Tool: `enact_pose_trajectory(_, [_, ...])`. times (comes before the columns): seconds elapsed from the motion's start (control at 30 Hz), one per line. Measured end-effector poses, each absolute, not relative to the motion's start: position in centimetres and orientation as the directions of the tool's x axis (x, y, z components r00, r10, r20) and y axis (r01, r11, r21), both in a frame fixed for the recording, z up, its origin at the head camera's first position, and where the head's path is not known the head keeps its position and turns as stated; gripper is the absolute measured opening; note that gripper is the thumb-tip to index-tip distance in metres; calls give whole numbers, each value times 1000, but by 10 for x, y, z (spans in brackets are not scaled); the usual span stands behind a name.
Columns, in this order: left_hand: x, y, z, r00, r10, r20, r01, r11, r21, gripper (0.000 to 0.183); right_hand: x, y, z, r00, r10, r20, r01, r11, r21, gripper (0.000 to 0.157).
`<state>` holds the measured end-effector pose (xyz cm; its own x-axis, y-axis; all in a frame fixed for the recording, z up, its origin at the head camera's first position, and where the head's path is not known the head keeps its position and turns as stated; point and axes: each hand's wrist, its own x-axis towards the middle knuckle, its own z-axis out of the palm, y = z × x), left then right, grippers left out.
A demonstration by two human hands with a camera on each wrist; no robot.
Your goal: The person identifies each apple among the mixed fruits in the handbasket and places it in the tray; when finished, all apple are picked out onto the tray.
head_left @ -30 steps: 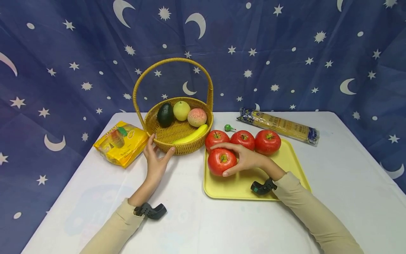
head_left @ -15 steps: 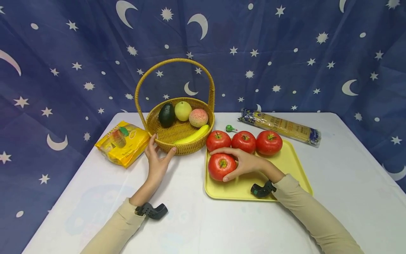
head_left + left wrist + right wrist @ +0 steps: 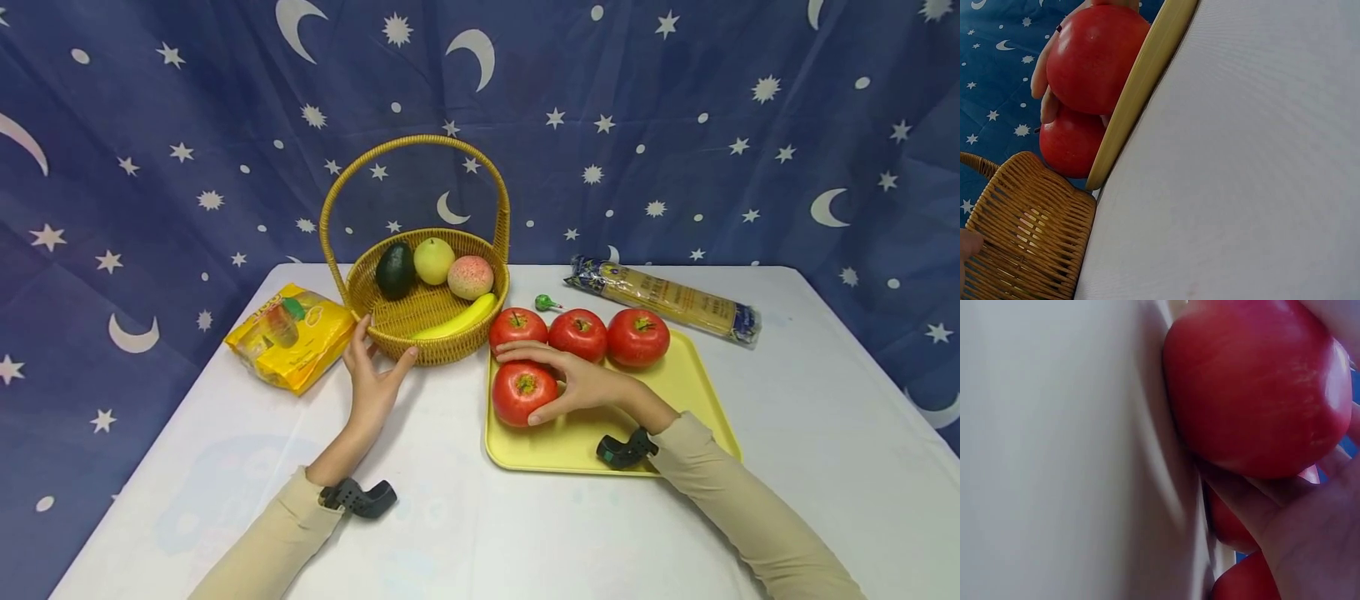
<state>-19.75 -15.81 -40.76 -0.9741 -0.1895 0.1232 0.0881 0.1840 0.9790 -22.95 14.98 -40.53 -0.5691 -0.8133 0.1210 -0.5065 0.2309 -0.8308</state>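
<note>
A red apple [image 3: 525, 394] sits at the left of the yellow tray [image 3: 630, 450]. My right hand [image 3: 581, 385] curves round its right side, thumb in front and fingers behind. In the right wrist view that apple [image 3: 1254, 387] fills the upper right. Behind it stand three more red apples: a left one [image 3: 517, 327], a middle one [image 3: 581, 333] and a right one [image 3: 637, 337]. My left hand [image 3: 371, 392] touches the front left of the wicker basket [image 3: 450, 354], thumb and fingers spread. Inside the basket lie an avocado [image 3: 395, 271], a pale yellow-green fruit [image 3: 433, 261], a peach [image 3: 470, 277] and a banana [image 3: 457, 320].
Left of the basket lies a yellow snack bag [image 3: 292, 337]. A long packet of noodles [image 3: 663, 298] rests at the back right behind the tray. A small green-wrapped lollipop [image 3: 546, 302] lies between basket and noodles. The basket's tall handle [image 3: 416, 142] arches upward.
The apple under my right hand has come slightly forward and down on the tray, the hand moving with it. My left hand has stayed at the basket. The head view has shifted slightly.
</note>
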Motion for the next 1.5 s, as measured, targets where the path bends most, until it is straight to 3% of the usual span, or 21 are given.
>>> enact_pose_trajectory(0.63, [-184,-150,-389,-972,-186,144,108,192,975,80,-230,175,-393,-571,-821,2,-387,268,-882,71])
enact_pose_trajectory(0.97, [-202,-160,-422,-967,-198,162,121,204,971,84,-230,194,-389,-563,-827,7,-383,253,-889,63])
enact_pose_trajectory(1.27, [-202,-160,-423,-965,-197,174,130,219,967,82,-230,219,-377,-542,-836,91,-435,186,-881,48])
enact_pose_trajectory(1.5, [-202,-160,-424,-965,-195,177,133,219,967,82,-229,240,-367,-561,-805,193,-435,88,-896,50])
